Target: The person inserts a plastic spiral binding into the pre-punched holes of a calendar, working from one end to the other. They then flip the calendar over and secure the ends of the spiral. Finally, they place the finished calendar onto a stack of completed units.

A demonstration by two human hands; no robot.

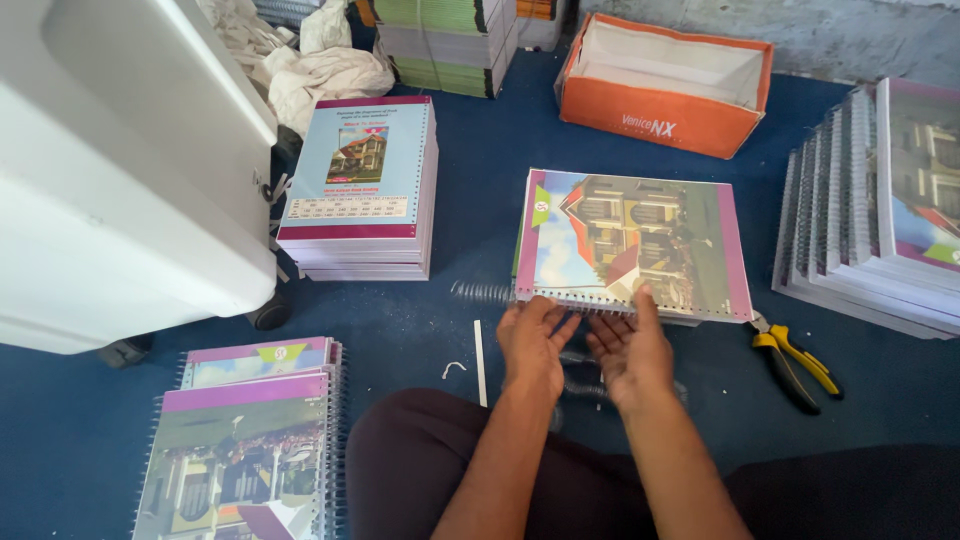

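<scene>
Both hands, left hand (533,338) and right hand (627,345), fingers loosely open, rolling a clear spiral coil (480,292) along the booklet (630,240) edge on blue floor (480,200); coil partly threaded, end protruding left, pliers (797,362) unused.

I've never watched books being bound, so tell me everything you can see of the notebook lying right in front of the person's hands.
The notebook with a glossy cover showing a building, sky and purple side bands lies flat on the blue floor covering. Its near edge has a row of punched holes with a clear spiral coil partly threaded in, the coil's free end sticking out to the left. The left hand and right hand touch that bound edge with their fingertips.
</scene>
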